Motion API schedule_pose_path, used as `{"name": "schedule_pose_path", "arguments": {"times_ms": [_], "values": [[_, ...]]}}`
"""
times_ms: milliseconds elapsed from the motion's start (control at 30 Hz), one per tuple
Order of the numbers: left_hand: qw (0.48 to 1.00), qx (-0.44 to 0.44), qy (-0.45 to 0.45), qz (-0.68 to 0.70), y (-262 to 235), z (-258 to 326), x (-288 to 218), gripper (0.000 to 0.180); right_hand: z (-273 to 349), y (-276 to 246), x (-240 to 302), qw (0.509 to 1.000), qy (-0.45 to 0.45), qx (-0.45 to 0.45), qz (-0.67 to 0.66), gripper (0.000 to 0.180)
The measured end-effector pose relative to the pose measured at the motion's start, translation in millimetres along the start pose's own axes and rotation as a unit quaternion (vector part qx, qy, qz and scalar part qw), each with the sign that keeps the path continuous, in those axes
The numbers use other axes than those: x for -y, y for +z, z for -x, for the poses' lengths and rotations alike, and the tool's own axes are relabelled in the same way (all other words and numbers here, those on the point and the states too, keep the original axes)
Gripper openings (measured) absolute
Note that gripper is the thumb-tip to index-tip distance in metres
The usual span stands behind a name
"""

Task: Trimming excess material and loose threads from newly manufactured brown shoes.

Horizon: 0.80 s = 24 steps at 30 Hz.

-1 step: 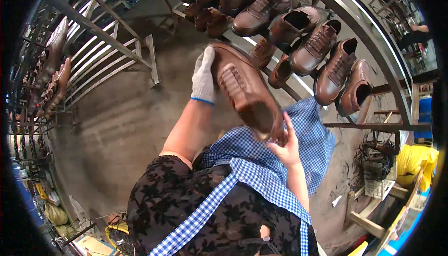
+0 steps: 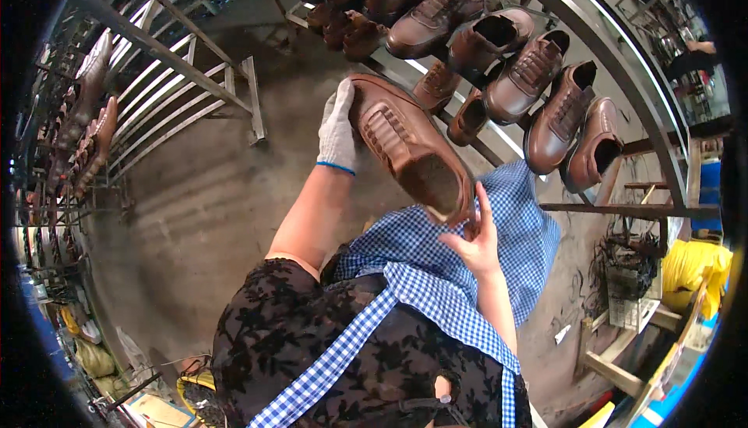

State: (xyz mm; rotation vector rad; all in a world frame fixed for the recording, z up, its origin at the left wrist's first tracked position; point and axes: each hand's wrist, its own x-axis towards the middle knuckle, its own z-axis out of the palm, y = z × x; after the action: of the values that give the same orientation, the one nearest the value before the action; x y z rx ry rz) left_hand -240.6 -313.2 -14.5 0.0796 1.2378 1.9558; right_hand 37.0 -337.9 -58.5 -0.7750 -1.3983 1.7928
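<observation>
A brown leather lace-up shoe (image 2: 405, 143) is tilted in front of me, its toe far left and its opening toward me. My left hand (image 2: 337, 128), in a pale knit glove with a blue cuff, grips the toe end; its fingertips are hidden behind the shoe. At the heel, my bare right hand (image 2: 479, 237) cups the shoe with its fingers along the side, while the thumb stands apart below. Just beyond, similar brown shoes (image 2: 526, 77) sit in rows on a metal rack (image 2: 623, 46).
More shoes (image 2: 97, 143) stand on racks at the left, near an unloaded slatted metal frame (image 2: 253, 100). A blue checked apron (image 2: 506, 233) hangs over my front. To the right are a pale crate (image 2: 631, 311), a yellow bag (image 2: 693, 272) and wooden bars (image 2: 615, 373).
The shoe has turned slightly in my hands and its opening shows more. My right thumb has shifted a little away from the heel.
</observation>
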Motion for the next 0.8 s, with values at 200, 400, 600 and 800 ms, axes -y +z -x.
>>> {"name": "schedule_pose_path", "arguments": {"times_ms": [200, 400, 600, 800], "values": [[0.957, 0.104, -0.077, -0.260, -64, -14, -4, 0.047, -44, -17, -5, 0.986, 0.099, -0.120, 0.067, 0.055], [0.888, 0.056, -0.254, -0.379, -108, -26, -19, 0.062, -74, -19, 22, 0.965, 0.244, -0.079, 0.051, 0.042], [0.921, 0.070, -0.316, -0.218, -128, -28, 2, 0.040, -98, -9, 0, 0.976, 0.201, -0.058, 0.063, 0.050], [0.968, 0.002, -0.210, -0.138, -202, -63, 29, 0.045, -88, -13, -27, 0.948, 0.052, -0.071, 0.306, 0.064]]}}
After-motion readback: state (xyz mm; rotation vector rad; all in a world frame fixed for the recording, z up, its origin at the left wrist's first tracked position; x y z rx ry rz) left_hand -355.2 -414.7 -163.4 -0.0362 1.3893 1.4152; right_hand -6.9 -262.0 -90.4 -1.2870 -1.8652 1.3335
